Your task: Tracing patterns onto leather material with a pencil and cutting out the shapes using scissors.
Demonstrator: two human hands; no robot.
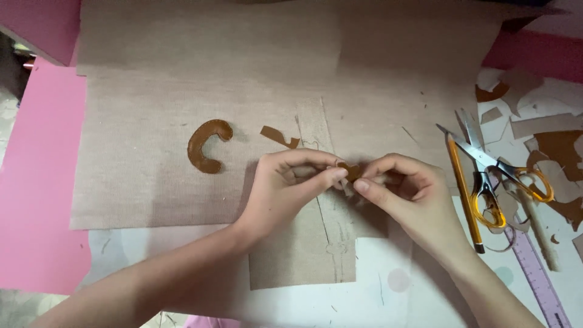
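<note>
Tiny brown leather scrap [350,171] is pinched between both hands, right over the middle of the beige fabric sheet [152,152]. Left hand [285,182] and right hand [407,188] each have fingertips closed tight on it. A curved brown piece [205,146] and a small brown strip [278,136] lie to the left. Orange-handled scissors [492,176], a pencil [464,194] and a purple ruler [540,279] sit off right.

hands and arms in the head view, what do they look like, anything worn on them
Both arms are bare as far as the picture shows: no sleeves reach the forearms or wrists. The left hand and the right hand wear no gloves, and no rings, watch or bracelets show. The fingernails that can be seen are short and unpainted. No marks or bandages are visible on either arm.
</note>
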